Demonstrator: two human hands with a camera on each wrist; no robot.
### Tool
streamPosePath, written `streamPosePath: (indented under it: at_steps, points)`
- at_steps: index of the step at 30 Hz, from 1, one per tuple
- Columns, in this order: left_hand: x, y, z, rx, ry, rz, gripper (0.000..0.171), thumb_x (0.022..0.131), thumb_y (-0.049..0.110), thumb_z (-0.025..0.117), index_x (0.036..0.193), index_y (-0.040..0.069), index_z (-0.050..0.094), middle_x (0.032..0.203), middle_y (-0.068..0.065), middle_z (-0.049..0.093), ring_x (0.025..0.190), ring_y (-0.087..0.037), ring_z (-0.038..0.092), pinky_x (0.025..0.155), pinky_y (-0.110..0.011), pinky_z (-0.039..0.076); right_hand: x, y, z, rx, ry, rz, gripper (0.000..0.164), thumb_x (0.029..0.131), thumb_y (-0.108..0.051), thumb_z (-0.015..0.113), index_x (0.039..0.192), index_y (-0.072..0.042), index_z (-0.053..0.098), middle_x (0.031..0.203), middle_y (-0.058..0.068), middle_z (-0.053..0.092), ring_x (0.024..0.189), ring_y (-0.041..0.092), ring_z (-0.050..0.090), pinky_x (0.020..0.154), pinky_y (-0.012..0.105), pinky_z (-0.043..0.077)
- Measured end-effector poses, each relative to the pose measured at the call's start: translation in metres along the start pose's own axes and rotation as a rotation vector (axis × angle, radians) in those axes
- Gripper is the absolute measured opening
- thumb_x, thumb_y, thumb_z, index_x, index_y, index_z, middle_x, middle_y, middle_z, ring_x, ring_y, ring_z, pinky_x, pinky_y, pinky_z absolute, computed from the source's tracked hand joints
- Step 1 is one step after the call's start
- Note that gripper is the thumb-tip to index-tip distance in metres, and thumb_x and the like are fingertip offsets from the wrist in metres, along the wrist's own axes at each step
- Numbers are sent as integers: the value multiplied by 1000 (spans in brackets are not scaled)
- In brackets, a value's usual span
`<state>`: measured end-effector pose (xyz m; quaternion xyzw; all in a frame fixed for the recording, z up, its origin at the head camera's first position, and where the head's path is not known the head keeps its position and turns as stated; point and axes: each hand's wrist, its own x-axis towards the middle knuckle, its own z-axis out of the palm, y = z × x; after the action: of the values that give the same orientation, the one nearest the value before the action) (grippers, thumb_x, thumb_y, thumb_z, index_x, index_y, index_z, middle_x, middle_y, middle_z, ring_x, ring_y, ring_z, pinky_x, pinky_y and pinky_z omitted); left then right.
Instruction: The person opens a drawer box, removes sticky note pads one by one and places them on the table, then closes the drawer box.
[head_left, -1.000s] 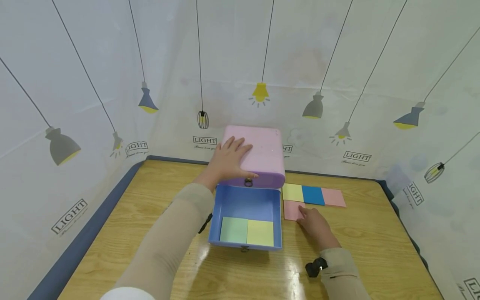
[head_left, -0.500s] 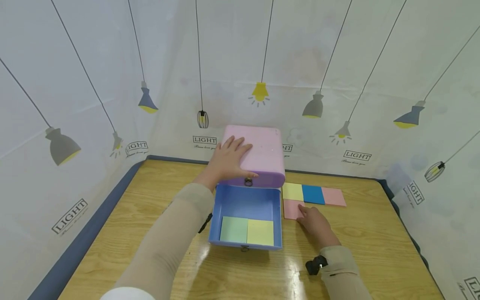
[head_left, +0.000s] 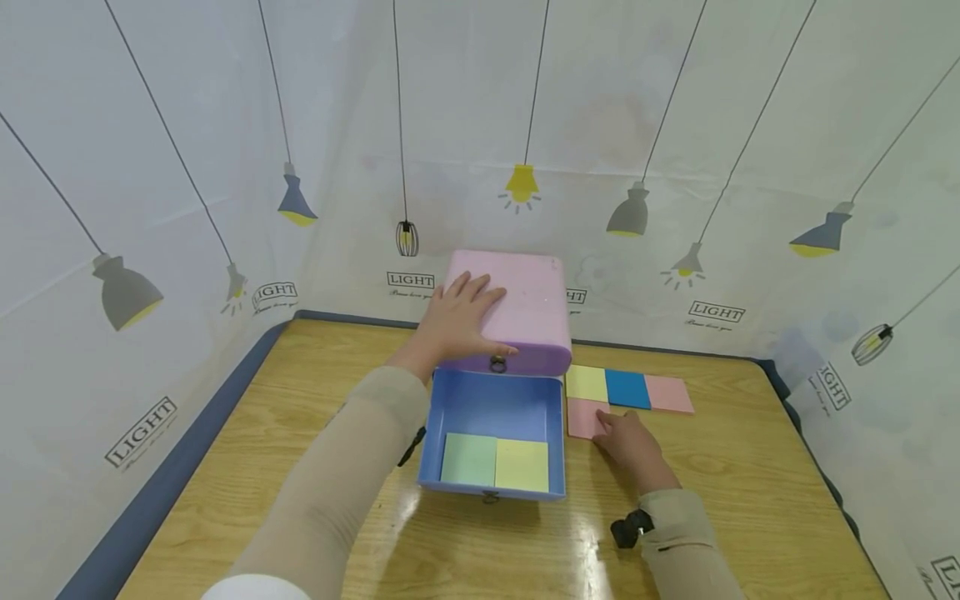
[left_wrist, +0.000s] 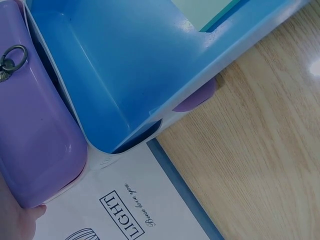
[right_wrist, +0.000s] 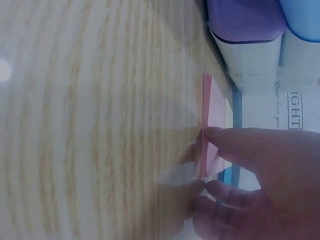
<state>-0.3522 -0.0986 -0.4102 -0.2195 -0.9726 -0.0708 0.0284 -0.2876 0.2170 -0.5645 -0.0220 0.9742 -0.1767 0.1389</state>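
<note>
My left hand (head_left: 461, 321) rests with spread fingers on top of a pink and purple drawer box (head_left: 528, 300). In the left wrist view only part of that hand shows, beside the purple drawer front (left_wrist: 40, 125). A blue drawer (head_left: 495, 404) below stands pulled out. Inside it lie a green sticky note pad (head_left: 468, 459) and a yellow sticky note pad (head_left: 522, 465), side by side. Right of the drawer, my right hand (head_left: 633, 450) pinches the right front corner of a pink sticky note pad (head_left: 583, 418); the right wrist view shows the thumb (right_wrist: 215, 134) against the pad's edge.
Behind the pinched pad, a second yellow pad (head_left: 587, 383), a blue pad (head_left: 627, 389) and another pink pad (head_left: 670, 394) lie in a row on the wooden table (head_left: 750, 483). A printed curtain (head_left: 360, 167) hangs close behind the box.
</note>
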Motion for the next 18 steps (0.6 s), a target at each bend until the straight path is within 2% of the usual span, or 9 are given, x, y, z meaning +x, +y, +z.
streamPosePath:
  at_steps: [5,12,18]
  points:
    - [0,0,0,10,-1,0,109,69,88,51,156,29,23,162,-3,12,148,-31,3,113,-61,10,-3,-3,2,11,31,25,54,96,-22,63,143,-1,48,124,38,44,109,47,54,93,59,45]
    - [1,-1,1,14,-3,4,109,69,88,51,156,29,23,162,-3,12,148,-31,3,113,-62,10,-12,-14,-7,43,103,-22,51,98,-24,59,139,4,48,135,36,44,125,50,43,99,61,39]
    - [1,-1,1,17,-3,1,109,69,88,51,156,29,23,162,-3,12,148,-31,3,113,-61,10,-24,-33,-23,18,122,-67,49,97,-27,59,136,3,53,131,32,48,120,48,48,96,59,43]
